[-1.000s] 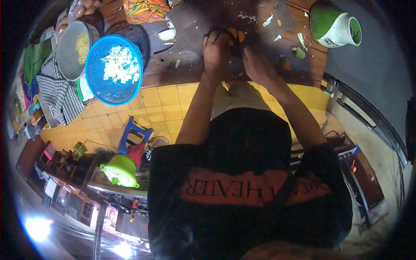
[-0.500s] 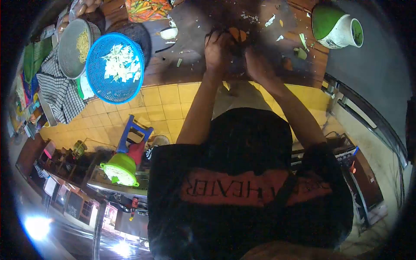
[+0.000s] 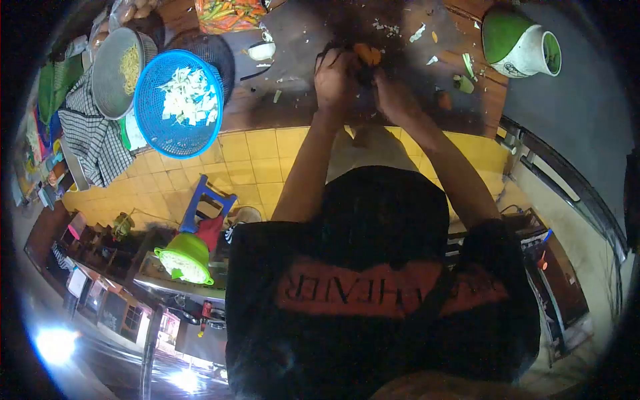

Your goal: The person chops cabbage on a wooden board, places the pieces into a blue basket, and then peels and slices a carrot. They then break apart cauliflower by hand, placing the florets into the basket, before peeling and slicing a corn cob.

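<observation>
On the dark wooden table my left hand [image 3: 335, 80] is bent, its fingers curled down beside an orange piece [image 3: 367, 54] that looks like carrot. Whether the fingers grip that piece is hard to see in the shadow. Close by on the right, my right hand [image 3: 395, 99] is closed, its fingers wrapped round something dark and hidden. Pale scraps [image 3: 417, 33] are strewn beyond the hands. A green vegetable stump [image 3: 464, 84] and a dim orange piece [image 3: 443, 100] lie to the right.
Left of the hands, a blue basket [image 3: 137, 100] holds chopped pale vegetables, beside a grey strainer [image 3: 107, 87] with noodles. A bag of chillies [image 3: 230, 15] lies at the back. A green-and-white vessel [image 3: 517, 50] stands at the right edge. Behind sits a blue stool [image 3: 193, 207].
Both hands stay close together with only small movements. The orange piece beside my left hand shows slightly more. The whole view has shifted a little.
</observation>
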